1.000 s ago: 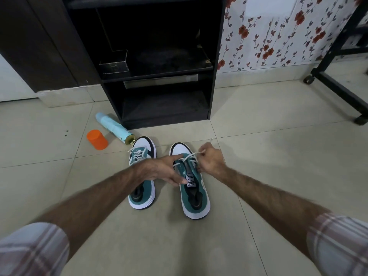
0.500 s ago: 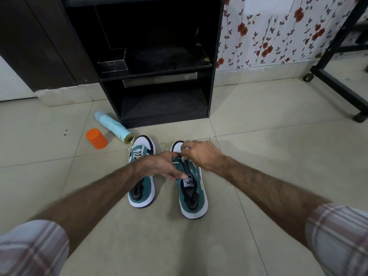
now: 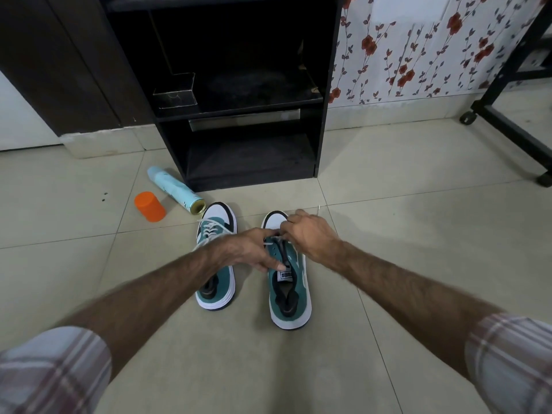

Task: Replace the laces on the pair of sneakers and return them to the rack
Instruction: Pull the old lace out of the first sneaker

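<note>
Pinching white lace (image 3: 270, 242), both hands (image 3: 310, 234) work right sneaker (image 3: 288, 289).

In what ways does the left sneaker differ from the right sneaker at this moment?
The left sneaker has white laces crossed over its front and no hand works on it; the right sneaker has lace only near its toe, with bare eyelets behind. The left hand rests on the right sneaker and the right hand pinches its lace. Both are teal and white, upright on the floor.
</note>
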